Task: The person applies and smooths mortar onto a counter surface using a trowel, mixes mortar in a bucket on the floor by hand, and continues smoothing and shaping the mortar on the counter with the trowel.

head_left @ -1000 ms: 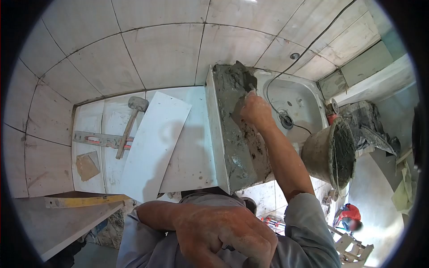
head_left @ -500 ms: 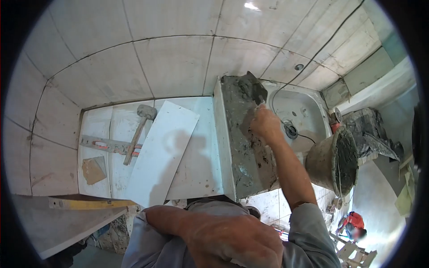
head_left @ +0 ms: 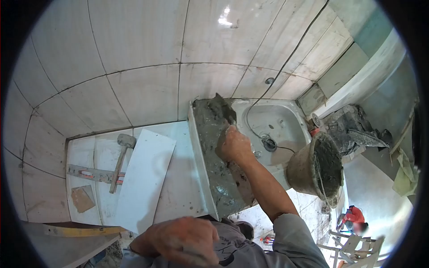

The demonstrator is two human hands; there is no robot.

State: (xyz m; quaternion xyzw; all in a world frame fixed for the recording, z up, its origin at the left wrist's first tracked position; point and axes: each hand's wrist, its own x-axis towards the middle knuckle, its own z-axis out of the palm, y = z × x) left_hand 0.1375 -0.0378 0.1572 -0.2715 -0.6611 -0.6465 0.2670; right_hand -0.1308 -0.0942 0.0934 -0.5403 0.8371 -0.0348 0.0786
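Note:
My right hand (head_left: 237,145) is wrapped round the handle of a trowel (head_left: 222,108). The trowel's mortar-smeared blade lies at the back end of a bed of wet grey mortar (head_left: 219,172), which covers the top of a raised ledge beside the sink. My left hand (head_left: 185,241) hangs in front of my body, its fingers curled in, with nothing visible in them. Left of the ledge, a white tile (head_left: 147,178) lies at an angle on the white tiled surface (head_left: 185,183), nearer to my left hand than the mallet.
A mallet (head_left: 123,156) lies across a spirit level (head_left: 89,173), near a broken brown tile piece (head_left: 82,199). Right of the ledge are a sink (head_left: 277,118), a cable (head_left: 286,64) and a mortar bucket (head_left: 308,172). A person in red (head_left: 354,216) is at lower right.
The view has shifted, so ledge and sink appear further left and lower. My left hand has moved left and down in view. My right hand still holds the trowel at the mortar's far end.

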